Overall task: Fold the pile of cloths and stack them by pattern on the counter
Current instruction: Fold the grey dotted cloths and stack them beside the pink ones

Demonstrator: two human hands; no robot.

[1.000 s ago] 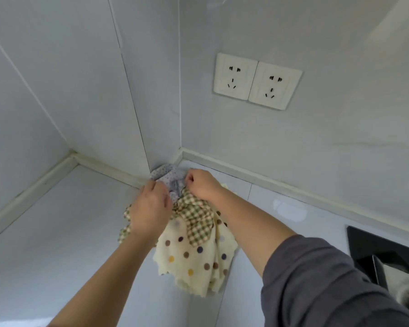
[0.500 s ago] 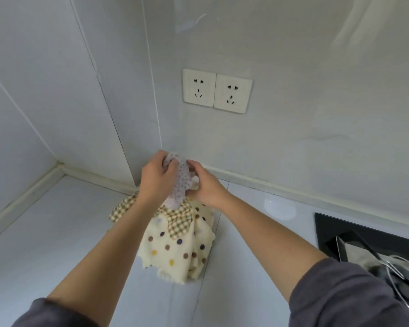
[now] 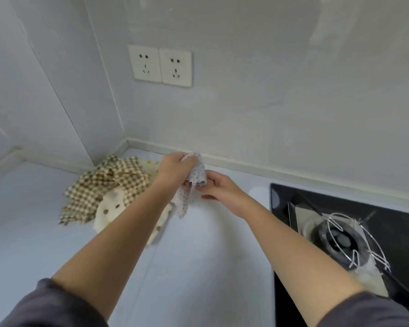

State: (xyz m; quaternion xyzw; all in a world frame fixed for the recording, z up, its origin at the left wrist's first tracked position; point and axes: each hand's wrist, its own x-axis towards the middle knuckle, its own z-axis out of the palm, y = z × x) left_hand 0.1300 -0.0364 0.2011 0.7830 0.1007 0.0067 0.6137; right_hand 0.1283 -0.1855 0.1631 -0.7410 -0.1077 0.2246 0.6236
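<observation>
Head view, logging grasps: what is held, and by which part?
The small-dotted pale cloth: the left hand grips its upper end, the right hand pinches it lower down.

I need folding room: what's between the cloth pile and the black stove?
Head view: bare counter, with left hand and right hand holding a speckled cloth over it.

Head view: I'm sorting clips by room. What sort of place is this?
Probably a home kitchen: a pale counter against tiled walls, a black gas hob with its burner, and twin wall sockets.
</observation>
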